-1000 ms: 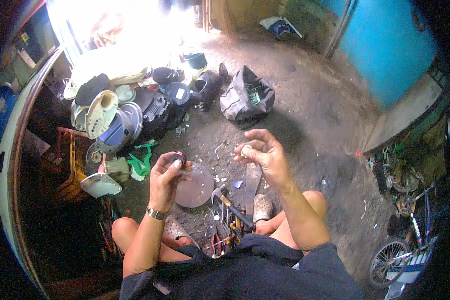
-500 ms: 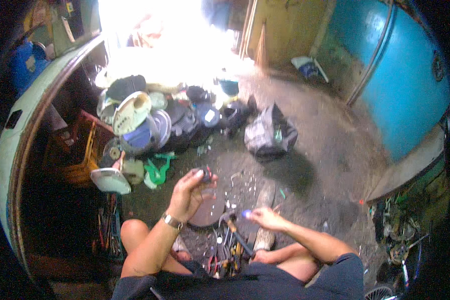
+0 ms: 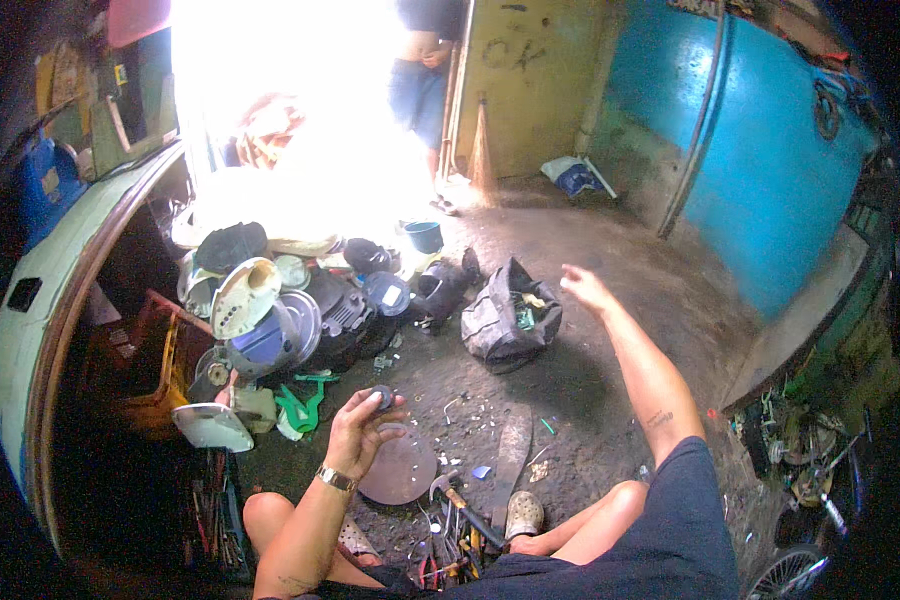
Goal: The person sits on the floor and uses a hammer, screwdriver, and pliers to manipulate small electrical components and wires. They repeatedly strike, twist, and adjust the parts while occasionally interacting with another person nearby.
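My left hand [image 3: 358, 432] is closed around a small dark round part [image 3: 383, 397], raised over a flat round metal plate [image 3: 398, 470] on the ground. What the part belongs to is too small to make out. Stretched far forward, my right hand [image 3: 587, 288] is just right of a grey sack [image 3: 500, 322], its fingers out and nothing visible in them. Scraps fill the sack's open mouth. Between my feet are a hammer [image 3: 465, 508] and several hand tools. A small blue piece [image 3: 481, 472] lies beside the hammer head.
A heap of plastic housings and fan parts [image 3: 260, 300] spreads at the left front, with a green plastic piece [image 3: 308, 400] before it. Another person [image 3: 420, 95] stands in the bright doorway. A broom [image 3: 482, 160] leans by the yellow wall; bicycle parts [image 3: 820, 470] crowd the right.
My right arm has swung from the tools out toward the sack, and the blue piece has left its fingers. A blue piece now shows on the floor. The view has tilted up.
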`<state>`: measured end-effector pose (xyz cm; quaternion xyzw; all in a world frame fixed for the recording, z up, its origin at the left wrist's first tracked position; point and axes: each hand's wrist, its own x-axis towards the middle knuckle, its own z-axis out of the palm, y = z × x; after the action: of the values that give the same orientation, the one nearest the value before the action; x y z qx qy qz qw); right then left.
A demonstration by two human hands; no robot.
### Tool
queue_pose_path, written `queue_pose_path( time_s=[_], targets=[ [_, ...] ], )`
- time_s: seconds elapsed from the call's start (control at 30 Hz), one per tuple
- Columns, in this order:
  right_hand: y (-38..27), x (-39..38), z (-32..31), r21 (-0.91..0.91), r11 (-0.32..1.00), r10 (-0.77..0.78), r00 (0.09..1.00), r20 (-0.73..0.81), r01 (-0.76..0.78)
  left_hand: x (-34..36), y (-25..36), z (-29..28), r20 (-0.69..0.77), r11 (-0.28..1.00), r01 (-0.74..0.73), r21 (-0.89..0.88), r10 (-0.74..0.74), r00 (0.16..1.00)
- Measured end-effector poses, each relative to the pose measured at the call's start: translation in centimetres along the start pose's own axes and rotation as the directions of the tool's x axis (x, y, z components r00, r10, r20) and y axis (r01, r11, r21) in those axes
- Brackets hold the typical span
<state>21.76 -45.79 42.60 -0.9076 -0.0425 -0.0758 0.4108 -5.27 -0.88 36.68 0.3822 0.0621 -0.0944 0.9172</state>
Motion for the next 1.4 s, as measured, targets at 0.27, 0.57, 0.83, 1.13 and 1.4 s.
queue_pose_path(
  time_s=[0.27,0.57,0.83,1.13,1.4],
  targets=[
    [-16.8,-13.5,6.9,0.207,0.974,-0.132,0.966,0.221,0.086,-1.0,0.5,0.0,-0.008,0.926,-0.18,0.331,0.194,0.981],
    [-19.2,-25.1,15.6,0.37,0.907,-0.322,0.895,0.309,0.199,-2.1,-1.0,2.8,0.422,0.122,-0.618,0.777,0.627,0.655],
    [-18.8,-27.8,14.6,0.601,0.772,-0.122,0.879,0.46,-0.208,-4.1,-1.3,3.7,0.58,-0.027,-0.699,0.715,0.582,0.57],
    [-17.4,-29.4,15.0,0.725,0.678,-0.148,0.945,0.293,-0.119,-4.2,-2.1,3.7,0.653,-0.032,-0.738,0.674,0.493,0.575],
    [-17.0,-29.6,14.7,0.661,0.731,-0.091,0.935,0.342,-0.171,-4.0,-2.5,4.0,0.561,0.15,-0.679,0.719,0.452,0.694]
  ],
)
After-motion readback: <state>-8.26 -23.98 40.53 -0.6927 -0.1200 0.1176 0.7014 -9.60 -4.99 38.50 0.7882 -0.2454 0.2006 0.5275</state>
